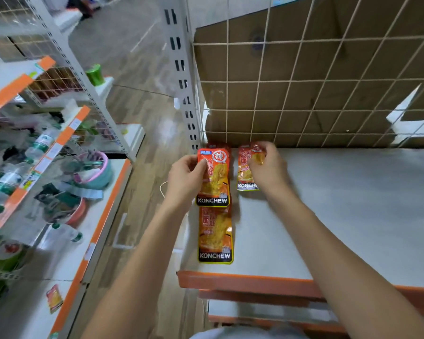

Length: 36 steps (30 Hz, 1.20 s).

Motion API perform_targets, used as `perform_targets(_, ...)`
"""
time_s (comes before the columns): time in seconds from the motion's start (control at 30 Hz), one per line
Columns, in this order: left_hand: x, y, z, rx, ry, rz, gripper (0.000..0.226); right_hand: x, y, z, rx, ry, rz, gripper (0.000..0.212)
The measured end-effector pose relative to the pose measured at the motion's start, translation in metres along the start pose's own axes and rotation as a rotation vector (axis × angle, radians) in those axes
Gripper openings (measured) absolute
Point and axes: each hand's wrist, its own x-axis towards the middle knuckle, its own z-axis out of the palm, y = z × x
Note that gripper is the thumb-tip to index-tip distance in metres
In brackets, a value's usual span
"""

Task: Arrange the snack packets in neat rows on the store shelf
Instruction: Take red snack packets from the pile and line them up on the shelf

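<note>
Store aisle. White shelf (340,204) had an orange front strip (242,281) and a wire mesh back (304,81) with cardboard (328,57) behind it. Packets were orange-red with a yellow food print and a black KONCHEW band at the near end.

- **Left column:** it ran along the shelf's left edge by the upright post (181,69). The front packet (215,234) lay flat near the strip.
- **Behind it:** the rear packet (214,182) overlapped the front packet's top. Left hand (185,178) had its grip closed on the packet's left side, thumb on its face.
- **Second column:** right hand (267,165) pinched the second-column packet (245,172), just beside the rear packet, close to the mesh. A narrow gap separated the columns.

Open shelf surface ran to the right.
</note>
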Motion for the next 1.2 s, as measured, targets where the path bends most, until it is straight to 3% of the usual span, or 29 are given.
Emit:
perform_targets(0.27,0.027,0.005,0.013,0.047,0.020,0.017,0.009,0.026,-0.007,0.015,-0.319,-0.103,-0.008,0.042)
perform_targets(0.43,0.032,0.004,0.014,0.033,-0.015,0.017,0.010,0.029,0.005,0.019,-0.639,-0.046,-0.181,0.041)
perform_targets(0.53,0.033,0.005,0.016,0.074,-0.015,0.019,0.017,0.029,0.007,0.020,-0.711,-0.016,-0.233,0.044)
perform_targets(0.73,0.030,0.011,0.020,0.097,-0.027,0.031,0.012,0.026,0.006,0.014,-0.599,0.014,-0.178,0.037)
perform_targets(0.83,0.027,0.015,0.023,0.085,-0.037,0.055,0.009,0.022,-0.001,0.011,-0.122,0.084,-0.126,0.030)
perform_targets(0.9,0.024,0.017,0.027,0.074,-0.044,0.083,0.013,0.015,-0.008,0.009,0.180,-0.029,-0.059,0.024)
perform_targets(1.0,0.021,0.019,0.034,0.103,-0.087,0.136,0.024,0.008,-0.009,0.010,0.260,-0.104,-0.052,0.022)
perform_targets(1.2,0.015,-0.002,0.029,0.848,0.067,0.576,0.029,0.015,0.003,-0.004,0.117,0.024,0.069,0.032)
